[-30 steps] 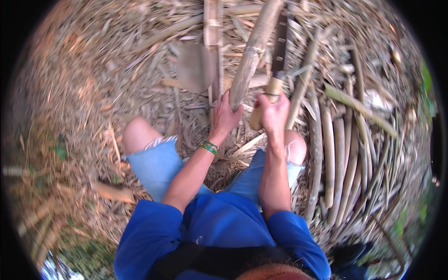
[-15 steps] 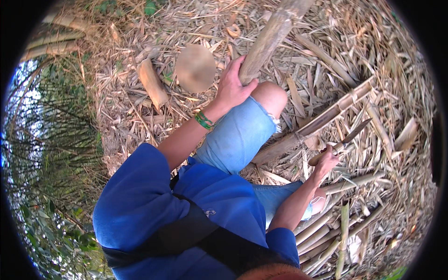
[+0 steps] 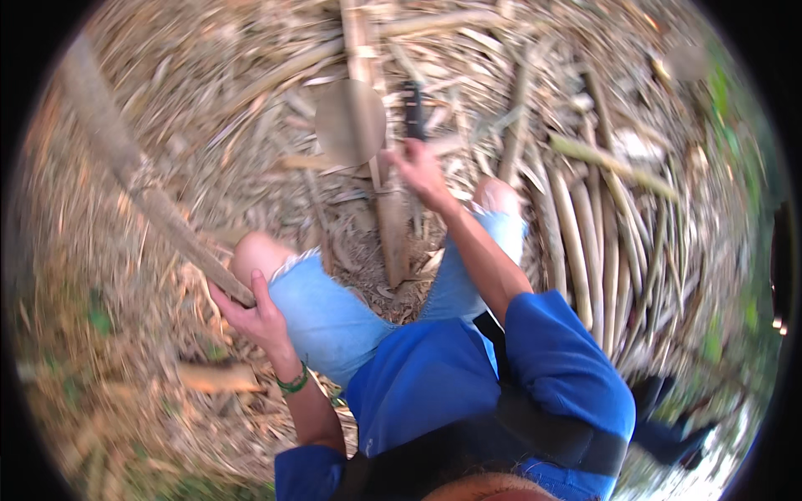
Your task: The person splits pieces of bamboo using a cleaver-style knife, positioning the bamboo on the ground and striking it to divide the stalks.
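Holding the pole (image 3: 156, 200) in my left fingers (image 3: 261, 290), can't tell if my right fingers (image 3: 413, 155) grip that dark blade (image 3: 413, 113), next move probably needs steadiness.

Long brown pole (image 3: 144, 182) aslant at left, dark-bladed knife (image 3: 413, 111) farther right.

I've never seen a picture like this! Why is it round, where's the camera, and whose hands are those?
There's no robot here, just a person. A wide fisheye camera on the person's head looks down, so the picture looks round and bends near its edges. The left hand holds one end of a long pole. The right hand is blurry, but it seems to hold a knife with a dark blade. Dry strips cover the ground, and many poles lie side by side on the right.
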`<action>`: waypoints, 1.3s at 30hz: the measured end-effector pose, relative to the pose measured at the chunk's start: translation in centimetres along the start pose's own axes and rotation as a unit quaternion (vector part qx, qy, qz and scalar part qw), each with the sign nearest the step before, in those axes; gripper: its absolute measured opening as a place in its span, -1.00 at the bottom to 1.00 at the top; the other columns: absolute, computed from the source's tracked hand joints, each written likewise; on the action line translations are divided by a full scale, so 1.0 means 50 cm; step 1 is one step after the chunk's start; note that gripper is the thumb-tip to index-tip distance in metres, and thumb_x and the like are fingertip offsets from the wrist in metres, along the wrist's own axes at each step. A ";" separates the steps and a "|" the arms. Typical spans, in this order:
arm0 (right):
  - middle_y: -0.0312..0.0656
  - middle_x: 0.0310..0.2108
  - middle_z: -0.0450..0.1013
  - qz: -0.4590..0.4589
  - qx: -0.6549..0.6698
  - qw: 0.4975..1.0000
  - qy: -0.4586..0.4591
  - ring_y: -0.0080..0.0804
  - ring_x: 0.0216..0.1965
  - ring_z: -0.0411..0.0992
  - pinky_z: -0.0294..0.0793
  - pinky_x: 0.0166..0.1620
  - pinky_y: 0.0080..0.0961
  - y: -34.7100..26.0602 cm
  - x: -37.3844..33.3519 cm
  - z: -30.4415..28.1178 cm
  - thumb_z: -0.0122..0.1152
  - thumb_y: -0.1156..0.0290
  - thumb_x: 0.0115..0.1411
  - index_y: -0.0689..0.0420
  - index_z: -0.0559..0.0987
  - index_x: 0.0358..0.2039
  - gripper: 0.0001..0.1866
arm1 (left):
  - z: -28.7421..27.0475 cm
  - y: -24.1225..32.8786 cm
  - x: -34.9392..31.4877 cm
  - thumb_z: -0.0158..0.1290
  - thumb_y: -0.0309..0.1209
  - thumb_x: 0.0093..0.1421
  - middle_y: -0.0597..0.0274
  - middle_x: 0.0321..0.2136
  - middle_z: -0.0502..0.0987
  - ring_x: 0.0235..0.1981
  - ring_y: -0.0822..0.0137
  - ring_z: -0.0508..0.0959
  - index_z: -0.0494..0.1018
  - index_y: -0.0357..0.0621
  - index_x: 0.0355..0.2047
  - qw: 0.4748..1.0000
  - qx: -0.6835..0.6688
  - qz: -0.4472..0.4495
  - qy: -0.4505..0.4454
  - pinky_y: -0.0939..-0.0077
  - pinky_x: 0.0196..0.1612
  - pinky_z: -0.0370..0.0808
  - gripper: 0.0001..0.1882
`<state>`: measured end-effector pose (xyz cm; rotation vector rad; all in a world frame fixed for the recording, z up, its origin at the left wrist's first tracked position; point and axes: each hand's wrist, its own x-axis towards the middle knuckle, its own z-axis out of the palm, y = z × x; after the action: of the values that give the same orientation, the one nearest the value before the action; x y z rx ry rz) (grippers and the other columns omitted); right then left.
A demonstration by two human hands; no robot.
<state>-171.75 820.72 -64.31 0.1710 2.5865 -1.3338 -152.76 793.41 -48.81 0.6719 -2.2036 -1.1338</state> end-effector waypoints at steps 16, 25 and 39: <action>0.22 0.05 0.43 0.095 -0.043 0.925 0.366 0.09 0.04 0.48 0.45 0.17 -0.14 0.137 -0.446 -0.404 0.31 0.32 0.14 0.21 0.22 0.32 -0.23 | 0.454 0.092 -0.210 0.20 0.12 0.17 -0.37 0.31 0.13 0.33 -0.18 0.21 0.00 -0.32 0.41 0.847 -0.042 0.127 -0.515 -0.05 0.37 0.14 0.06; 0.07 -0.01 0.38 0.436 -0.173 0.787 0.401 0.07 0.02 0.40 0.42 0.09 -0.12 0.384 -1.071 0.004 0.31 0.34 0.03 0.23 0.28 0.26 -0.23 | 0.517 -0.206 -0.253 0.14 0.45 -0.03 -0.68 0.36 -0.29 0.45 -0.31 -0.15 -0.36 -0.65 0.37 0.843 0.164 -0.182 -0.479 0.03 0.43 -0.01 0.51; -0.02 0.12 0.32 0.481 -0.312 0.788 0.223 -0.02 0.20 0.28 0.15 0.30 0.02 0.420 -1.426 -0.039 0.44 0.44 -0.09 0.05 0.25 0.31 -0.10 | 0.551 -0.337 -0.306 0.26 0.22 0.05 -0.61 0.38 -0.40 0.47 -0.21 -0.19 -0.79 -0.36 0.32 0.778 0.269 -0.134 -0.551 0.09 0.47 -0.08 0.53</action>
<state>-98.71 834.48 -61.81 1.5577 2.4238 -0.0462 -157.63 810.01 -80.10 0.6152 -3.6379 -1.1780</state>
